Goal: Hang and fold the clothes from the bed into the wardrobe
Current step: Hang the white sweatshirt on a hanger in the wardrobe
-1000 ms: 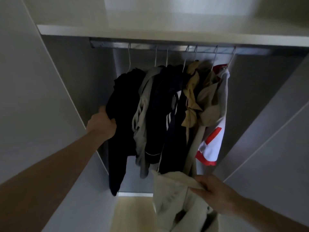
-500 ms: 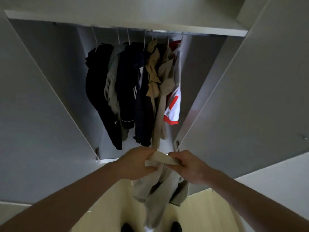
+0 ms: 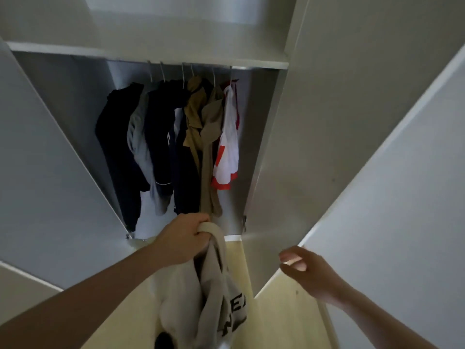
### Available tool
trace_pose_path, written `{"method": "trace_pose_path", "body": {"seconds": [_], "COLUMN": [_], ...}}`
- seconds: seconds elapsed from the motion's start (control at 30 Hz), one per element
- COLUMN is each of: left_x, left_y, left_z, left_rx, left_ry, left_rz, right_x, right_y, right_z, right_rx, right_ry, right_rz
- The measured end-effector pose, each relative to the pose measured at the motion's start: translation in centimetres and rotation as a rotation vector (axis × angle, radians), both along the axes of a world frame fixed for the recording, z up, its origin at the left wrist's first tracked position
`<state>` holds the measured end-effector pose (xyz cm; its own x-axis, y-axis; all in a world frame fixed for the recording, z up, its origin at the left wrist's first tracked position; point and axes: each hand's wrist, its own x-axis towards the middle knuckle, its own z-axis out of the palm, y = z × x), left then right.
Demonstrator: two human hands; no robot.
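Observation:
A cream garment (image 3: 214, 293) with black lettering hangs down in front of the open wardrobe (image 3: 75, 102). My left hand (image 3: 183, 238) grips its bunched top edge. My right hand (image 3: 309, 270) is off the cloth, low at the right by the edge of the right wardrobe door (image 3: 276, 197), fingers loosely curled and holding nothing. Inside, several garments hang from the rail on wire hangers: a black one (image 3: 115, 137), a grey one (image 3: 139, 137), dark navy ones (image 3: 163, 137), tan ones (image 3: 203, 132) and a white and red one (image 3: 227, 149).
The left wardrobe door (image 3: 42, 172) and the right door stand open on either side. A white shelf (image 3: 151, 55) runs above the rail. Pale wooden floor (image 3: 284, 321) lies below. Another white panel (image 3: 402, 197) fills the right side.
My right hand has let go of the cream garment and moved right toward the door edge. My left hand now holds the garment alone. The view has tilted up slightly.

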<state>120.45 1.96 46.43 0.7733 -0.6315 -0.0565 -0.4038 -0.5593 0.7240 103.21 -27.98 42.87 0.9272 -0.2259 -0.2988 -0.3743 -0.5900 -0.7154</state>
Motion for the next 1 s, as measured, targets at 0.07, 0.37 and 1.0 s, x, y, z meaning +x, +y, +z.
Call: {"method": "trace_pose_path", "body": {"seconds": [0.07, 0.37, 1.0], "left_x": [-2.4, -10.5, -7.1], "left_y": [-1.0, -2.3, -1.1], "left_z": [0.6, 6.7, 12.7], "left_rx": [0.033, 0.122, 0.146], "left_ry": [-0.040, -0.114, -0.129], "left_rz": [0.058, 0.171, 0.319], "right_x": [-1.9, 1.0, 14.0], "right_y": [-4.4, -8.7, 3.5], "right_z": [1.1, 9.0, 10.6], "right_rx": [-0.016, -0.009, 0.010], "right_ry": [-0.004, -0.198, -0.132], "right_rz": [-0.104, -0.094, 0.380]}}
